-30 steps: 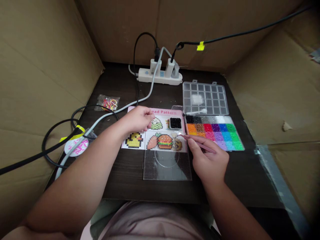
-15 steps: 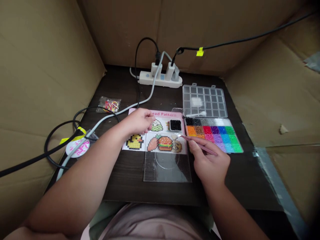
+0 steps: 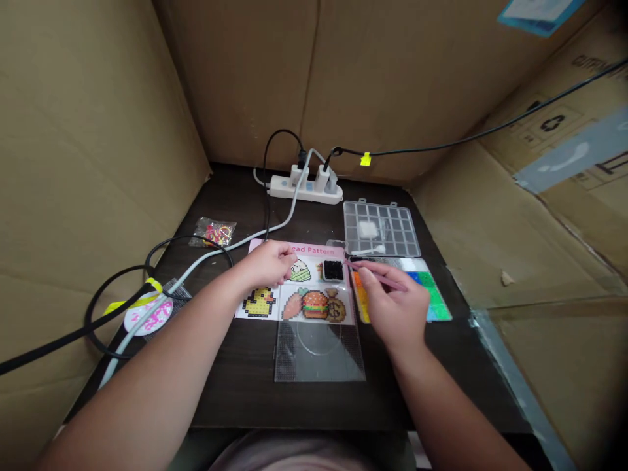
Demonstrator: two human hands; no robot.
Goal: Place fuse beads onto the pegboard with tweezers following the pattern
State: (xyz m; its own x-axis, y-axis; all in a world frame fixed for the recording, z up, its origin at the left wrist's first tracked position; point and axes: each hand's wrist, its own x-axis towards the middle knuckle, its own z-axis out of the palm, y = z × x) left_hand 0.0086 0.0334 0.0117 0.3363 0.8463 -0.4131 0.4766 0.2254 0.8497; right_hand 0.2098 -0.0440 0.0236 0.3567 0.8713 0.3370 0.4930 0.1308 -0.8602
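Right hand [image 3: 392, 307] pinched narrow around pink tweezers [image 3: 380, 278], tips just over the top-left corner of the colour-sorted bead tray [image 3: 432, 288]; left hand [image 3: 267, 265] loosely curled, empty, resting on the pattern sheet [image 3: 314, 250], near a small cup of black beads [image 3: 332, 270]; clear pegboard [image 3: 318, 350] under the sheet's near edge; clear compartment box [image 3: 381, 229] just behind the tray; everything on a dark table [image 3: 230, 399].

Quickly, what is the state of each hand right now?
Left hand: loosely curled on the bead pattern sheet, nothing visibly held.
Right hand: closed, holding pink tweezers.
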